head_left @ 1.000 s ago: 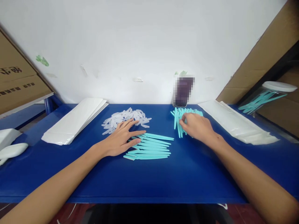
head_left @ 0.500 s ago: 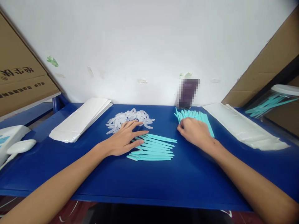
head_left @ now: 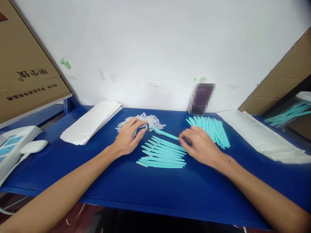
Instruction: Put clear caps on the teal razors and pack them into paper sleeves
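Blue table (head_left: pixel 121 184), white wall (head_left: pixel 145 48). Your right hand (head_left: pixel 201 144) pinches one teal stick (head_left: pixel 165 133), just drawn from the pile (head_left: pixel 213 127) beyond it, so one's in play. Can't tell what your left hand (head_left: pixel 127 137) grips; white pieces (head_left: pixel 153 120) lie past it, teal row (head_left: pixel 162 159) between hands.

Tons of room across the blue table (head_left: pixel 155 189) up front. Turquoise row (head_left: pixel 162 159) and white pieces (head_left: pixel 153 121) block the way further back.

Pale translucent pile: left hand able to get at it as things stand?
Probably yes: the left hand overlaps the pale translucent pile in view, with nothing visible between them; whether it touches any piece is unclear.
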A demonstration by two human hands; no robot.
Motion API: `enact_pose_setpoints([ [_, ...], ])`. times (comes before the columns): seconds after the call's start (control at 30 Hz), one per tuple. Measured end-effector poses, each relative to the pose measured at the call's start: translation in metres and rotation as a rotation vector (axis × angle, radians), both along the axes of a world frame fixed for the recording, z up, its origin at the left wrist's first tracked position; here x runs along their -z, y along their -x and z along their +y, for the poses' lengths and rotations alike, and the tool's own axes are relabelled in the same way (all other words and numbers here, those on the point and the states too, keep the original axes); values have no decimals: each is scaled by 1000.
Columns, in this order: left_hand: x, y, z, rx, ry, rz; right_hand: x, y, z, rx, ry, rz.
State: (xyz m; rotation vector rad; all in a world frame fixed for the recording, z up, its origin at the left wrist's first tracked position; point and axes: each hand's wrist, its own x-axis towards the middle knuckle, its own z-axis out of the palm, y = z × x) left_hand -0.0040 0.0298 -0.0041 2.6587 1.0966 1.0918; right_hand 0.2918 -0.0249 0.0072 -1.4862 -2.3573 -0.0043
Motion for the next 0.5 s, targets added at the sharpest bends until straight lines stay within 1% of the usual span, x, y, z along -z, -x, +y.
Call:
enact_pose_setpoints([
  [0.1,0,2,-1,22,-72,-23,2,3,-3,-104,80,-12],
  [0.2,2,4,0,27,-110,-43,2,3,-5,-124,167,16],
  [0.27,3,4,1,44,-94,-40,3,3,-4,-105,180,38],
  [0.33,4,2,2,74,-52,3,6,2,-2,-75,170,64],
  [0.4,4,1,3,112,-11,94,9,2,0,-29,154,91],
  [0.5,4,-1,2,149,44,262,11,3,0,86,103,116],
])
